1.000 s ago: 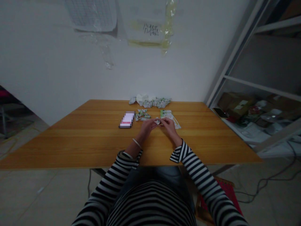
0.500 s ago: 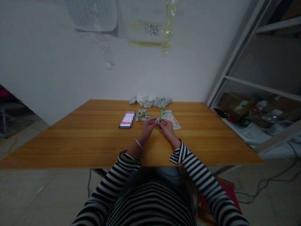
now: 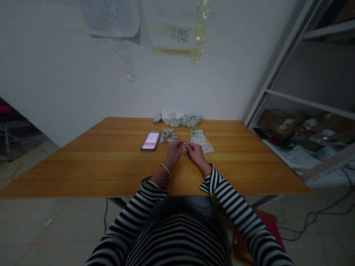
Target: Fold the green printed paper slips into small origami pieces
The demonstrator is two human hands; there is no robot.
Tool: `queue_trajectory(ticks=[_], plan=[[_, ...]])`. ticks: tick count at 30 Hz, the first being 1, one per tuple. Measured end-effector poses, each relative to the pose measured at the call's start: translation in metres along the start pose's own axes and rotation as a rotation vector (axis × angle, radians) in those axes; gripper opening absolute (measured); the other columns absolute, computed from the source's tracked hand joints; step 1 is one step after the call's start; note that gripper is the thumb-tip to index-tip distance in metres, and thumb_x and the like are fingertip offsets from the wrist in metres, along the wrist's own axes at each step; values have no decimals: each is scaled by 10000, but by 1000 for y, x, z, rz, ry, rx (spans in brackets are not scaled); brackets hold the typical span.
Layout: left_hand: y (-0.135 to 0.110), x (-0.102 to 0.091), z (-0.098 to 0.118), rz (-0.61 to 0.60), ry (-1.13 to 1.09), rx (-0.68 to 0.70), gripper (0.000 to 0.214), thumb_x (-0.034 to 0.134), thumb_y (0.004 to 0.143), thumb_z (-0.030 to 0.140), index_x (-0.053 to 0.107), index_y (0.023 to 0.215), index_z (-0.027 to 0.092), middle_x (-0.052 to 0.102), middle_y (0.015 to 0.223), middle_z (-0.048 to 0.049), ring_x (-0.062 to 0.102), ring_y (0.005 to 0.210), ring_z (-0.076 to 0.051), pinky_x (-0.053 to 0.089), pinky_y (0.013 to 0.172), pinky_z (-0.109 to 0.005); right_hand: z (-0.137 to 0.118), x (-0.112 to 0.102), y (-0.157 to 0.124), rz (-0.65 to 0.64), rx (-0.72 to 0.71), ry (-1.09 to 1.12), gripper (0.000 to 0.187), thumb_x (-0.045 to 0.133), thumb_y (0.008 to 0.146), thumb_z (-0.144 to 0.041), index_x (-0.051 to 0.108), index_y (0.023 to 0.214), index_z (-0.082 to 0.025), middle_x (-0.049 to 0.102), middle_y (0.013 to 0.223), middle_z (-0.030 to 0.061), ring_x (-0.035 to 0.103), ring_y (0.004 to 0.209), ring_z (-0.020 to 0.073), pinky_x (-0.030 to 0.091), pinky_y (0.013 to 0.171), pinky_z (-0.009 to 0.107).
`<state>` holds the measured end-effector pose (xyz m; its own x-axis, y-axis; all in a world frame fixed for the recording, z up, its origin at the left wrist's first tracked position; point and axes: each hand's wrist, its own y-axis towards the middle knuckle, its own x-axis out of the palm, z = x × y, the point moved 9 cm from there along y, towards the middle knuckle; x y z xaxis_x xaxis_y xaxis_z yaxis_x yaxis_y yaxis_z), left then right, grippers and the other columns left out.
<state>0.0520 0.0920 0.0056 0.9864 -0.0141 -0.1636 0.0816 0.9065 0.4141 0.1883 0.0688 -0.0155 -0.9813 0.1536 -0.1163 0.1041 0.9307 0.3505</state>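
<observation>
Pinching a small white-and-green packet [image 3: 184,147] with your left hand [image 3: 173,153] and right hand [image 3: 196,154], your fingers [image 3: 189,147] closed on it over the wooden counter [image 3: 83,173], just beside a printed sachet strip [image 3: 202,142].

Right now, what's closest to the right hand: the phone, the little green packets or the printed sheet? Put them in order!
In the head view, from the right hand:
1. Printed sheet: just ahead, to the hand's right.
2. Little green-and-white packets: ahead, across to the left.
3. Phone: farthest, beyond the packets on the left.
</observation>
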Motion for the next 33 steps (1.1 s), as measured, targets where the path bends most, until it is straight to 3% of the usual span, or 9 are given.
queue_trajectory(ticks=[7,11,16,22,28,33], plan=[[-10,13,26,-91,174,118,169,574,848,151,707,945,188,717,927,-97,642,889,-257,461,901,-364,-6,-9,2,56,-54,-100,368,579,845,-509,769,941,-209,781,884,50,701,797,255,545,692,344],[-14,23,28,-137,229,135,141,563,875,162,657,978,182,677,948,-107,632,916,-253,437,919,-352,-9,-15,0,110,-66,-182,302,562,857,-421,760,886,-195,768,844,64,681,768,239,520,717,338],[-17,29,24,-174,241,113,112,605,839,140,644,934,184,664,930,-100,634,918,-252,437,913,-334,-7,-25,1,185,-49,-242,155,644,769,-333,715,792,-198,742,789,60,663,753,219,504,748,328],[-10,20,16,-112,113,71,336,639,752,92,668,1070,198,688,967,-81,626,961,-251,431,944,-355,-1,-28,1,228,-2,-166,162,593,718,-256,659,859,-210,713,751,9,653,685,188,518,661,292],[2,5,-7,17,-125,-50,219,584,764,190,706,944,164,707,896,-76,652,846,-210,499,821,-333,2,-22,5,191,15,-11,235,508,766,-323,697,805,-189,738,791,48,681,713,190,543,635,281],[2,1,-17,9,-321,-139,297,536,794,283,703,998,146,731,977,-106,679,850,-187,535,802,-323,-5,-17,7,101,-11,47,286,662,715,-376,725,913,-179,759,895,68,697,748,197,555,681,300]])
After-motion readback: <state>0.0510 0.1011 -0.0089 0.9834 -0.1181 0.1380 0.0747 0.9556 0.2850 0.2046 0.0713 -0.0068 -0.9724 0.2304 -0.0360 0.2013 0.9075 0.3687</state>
